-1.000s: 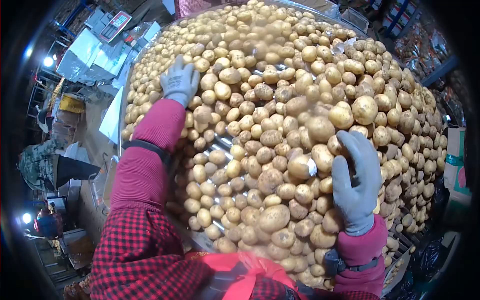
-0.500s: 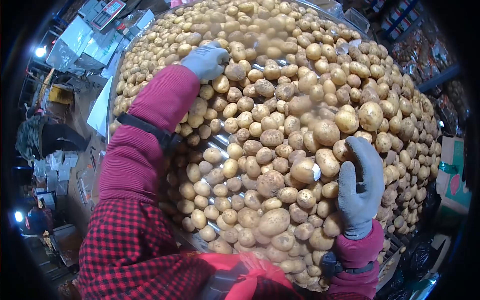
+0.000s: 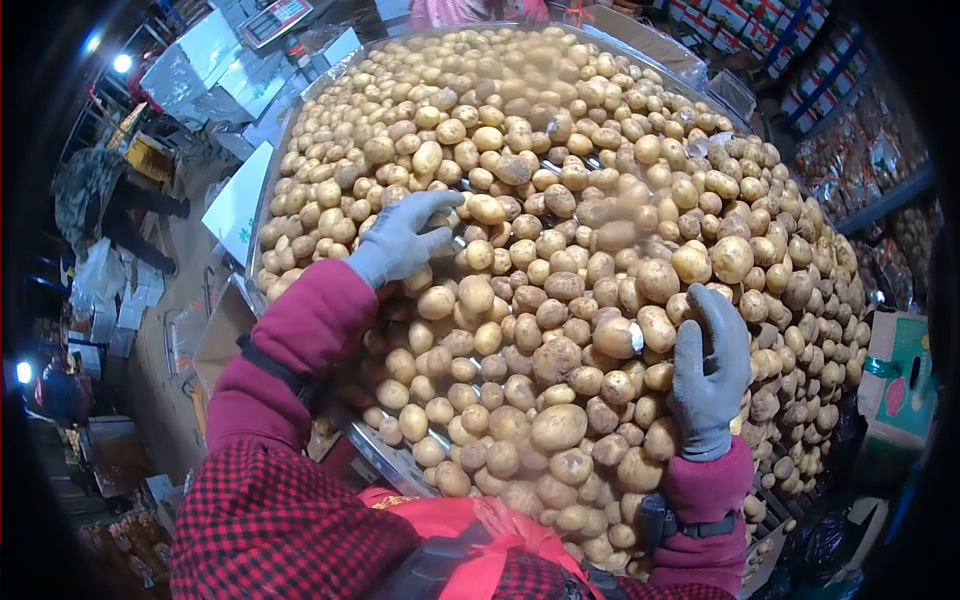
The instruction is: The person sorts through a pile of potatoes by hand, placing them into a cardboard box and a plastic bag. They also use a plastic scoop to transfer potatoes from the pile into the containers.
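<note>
A large heap of loose potatoes (image 3: 555, 360) covers a metal-edged table in front of me. My left hand (image 3: 402, 238), in a grey glove, rests over the left part of the heap with thumb and fingers apart. Its fingertips are beside a yellowish potato (image 3: 486, 209); nothing shows in its grasp. On the right, my gloved right hand (image 3: 712, 370) lies against the potatoes, open, thumb and fingers spread in a C shape. Close to its left lies a potato with a white patch (image 3: 614, 338). Strips of shiny metal surface (image 3: 440, 438) show between some potatoes.
The table's metal edge (image 3: 385, 462) runs close to my body. Left stand white boxes (image 3: 232, 75), a scale (image 3: 274, 20) and a bent-over person (image 3: 105, 200). A green carton (image 3: 898, 385) is at the right. Someone in pink (image 3: 470, 10) is at the far edge.
My left hand has come back toward me, down the heap, and its fingers have opened from a curl. The right hand stays nearly in place, still open. The head view has shifted slightly.
</note>
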{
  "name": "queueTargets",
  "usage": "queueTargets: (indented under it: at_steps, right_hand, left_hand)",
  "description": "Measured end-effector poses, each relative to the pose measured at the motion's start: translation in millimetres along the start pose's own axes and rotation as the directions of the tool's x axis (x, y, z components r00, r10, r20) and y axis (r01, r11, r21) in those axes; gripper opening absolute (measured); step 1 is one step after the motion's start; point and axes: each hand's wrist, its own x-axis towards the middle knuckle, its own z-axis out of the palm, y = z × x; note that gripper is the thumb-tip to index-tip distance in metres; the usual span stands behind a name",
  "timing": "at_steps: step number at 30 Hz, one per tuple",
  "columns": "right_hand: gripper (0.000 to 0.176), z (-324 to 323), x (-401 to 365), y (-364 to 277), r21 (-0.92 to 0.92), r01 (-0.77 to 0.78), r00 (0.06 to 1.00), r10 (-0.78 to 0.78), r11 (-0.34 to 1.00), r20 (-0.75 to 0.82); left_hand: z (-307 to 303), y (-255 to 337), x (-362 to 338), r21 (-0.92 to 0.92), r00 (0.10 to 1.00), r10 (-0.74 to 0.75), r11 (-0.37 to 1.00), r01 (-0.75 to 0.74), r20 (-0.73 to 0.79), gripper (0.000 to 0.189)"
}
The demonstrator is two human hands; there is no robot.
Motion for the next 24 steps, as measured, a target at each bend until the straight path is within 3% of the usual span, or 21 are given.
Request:
queueTargets:
  at_steps: [1, 3, 6, 8, 12, 13, 15, 17, 19, 21, 22, 23, 24]
  right_hand:
    - [0.034, 0, 0, 0, 0.005, -0.011, 1.000, 0.011, 1.000, -0.004]
    - [0.033, 3, -1, 1, 0.021, -0.003, 1.000, 0.002, 1.000, 0.009]
    - [0.032, 10, -5, 8, 0.125, -0.066, 0.998, 0.069, 0.990, -0.014]
    - [0.033, 10, -5, 12, 0.067, -0.041, 0.999, 0.041, 0.997, 0.004]
    - [0.033, 10, -5, 11, 0.066, -0.077, 0.996, 0.074, 0.995, 0.044]
    - [0.033, 10, -3, 13, 0.069, -0.057, 0.997, 0.054, 0.996, 0.055]
    - [0.034, 6, 2, 21, 0.132, -0.104, 0.983, 0.082, 0.986, 0.162]
    - [0.036, 4, 8, 12, 0.209, -0.152, 0.970, 0.106, 0.966, 0.217]
    - [0.037, -3, 15, -20, 0.102, -0.023, 0.993, 0.011, 0.995, 0.122]
    - [0.037, -7, 15, -61, 0.155, 0.010, 0.990, -0.032, 0.988, 0.135]
    - [0.037, -6, 15, -84, 0.286, -0.092, 0.971, 0.023, 0.954, 0.238]
    - [0.036, -2, 15, -100, 0.399, -0.204, 0.936, 0.060, 0.894, 0.346]
    - [0.036, 10, 11, -100, 0.455, -0.126, 0.940, -0.040, 0.881, 0.338]
  left_hand:
    - [0, -4, -10, -0.004, 1.000, -0.003, 1.000, 0.003, -0.013, 0.051]
    - [-3, -6, -33, -0.219, 0.995, 0.028, 0.974, -0.049, -0.101, 0.056]
    - [-17, 13, -69, -0.069, 0.977, 0.069, 0.994, -0.084, -0.200, 0.059]
    - [-23, 13, -88, 0.007, 0.946, 0.149, 0.988, -0.153, -0.289, 0.055]
    - [-32, 14, -125, -0.048, 0.930, 0.049, 0.996, -0.071, -0.363, 0.047]
    - [-32, 10, -133, 0.088, 0.891, 0.134, 0.990, -0.106, -0.433, 0.046]
    - [-34, 16, -152, 0.003, 0.864, 0.079, 0.996, -0.090, -0.498, 0.046]
    - [-44, 44, -171, -0.401, 0.887, -0.201, 0.916, 0.020, -0.415, 0.046]
    - [-47, 36, -185, -0.385, 0.871, -0.140, 0.921, -0.060, -0.470, 0.046]
    - [-48, 23, -196, -0.250, 0.858, -0.027, 0.961, -0.120, -0.514, 0.045]
    - [-50, 23, -202, -0.097, 0.824, 0.015, 0.992, -0.084, -0.566, 0.046]
    - [-53, 28, -209, -0.098, 0.819, 0.011, 0.992, -0.081, -0.573, 0.046]
    - [-56, 36, -216, 0.005, 0.809, 0.011, 1.000, -0.010, -0.588, 0.047]
